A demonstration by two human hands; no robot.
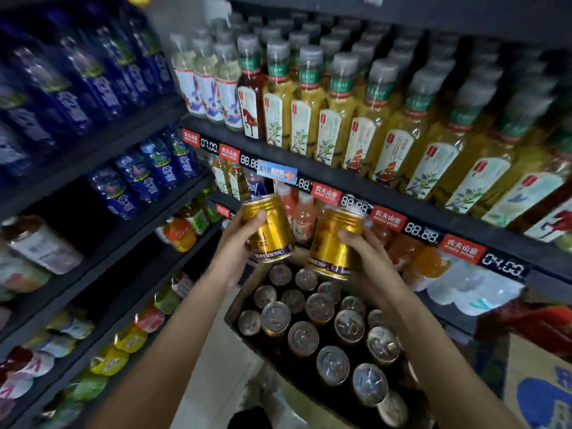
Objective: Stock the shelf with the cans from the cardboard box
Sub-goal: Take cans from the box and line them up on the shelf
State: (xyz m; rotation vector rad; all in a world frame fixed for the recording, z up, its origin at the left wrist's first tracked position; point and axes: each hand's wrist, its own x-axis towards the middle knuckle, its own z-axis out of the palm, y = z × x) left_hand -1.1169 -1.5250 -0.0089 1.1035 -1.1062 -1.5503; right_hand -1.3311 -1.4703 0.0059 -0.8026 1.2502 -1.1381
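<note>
both raised, left hand [240,239] gripping can [268,229], right hand [360,249] another

We had a single view, from a wide-angle camera worn on the head, looking forward and steeply down along both forearms. It sat close to the hands, which met near the frame's centre, above the cardboard box [235,305]. The shelf [356,193] ran tilted across the upper frame, bent by the lens and blurred towards the edges. No second view shared the scene.
</note>
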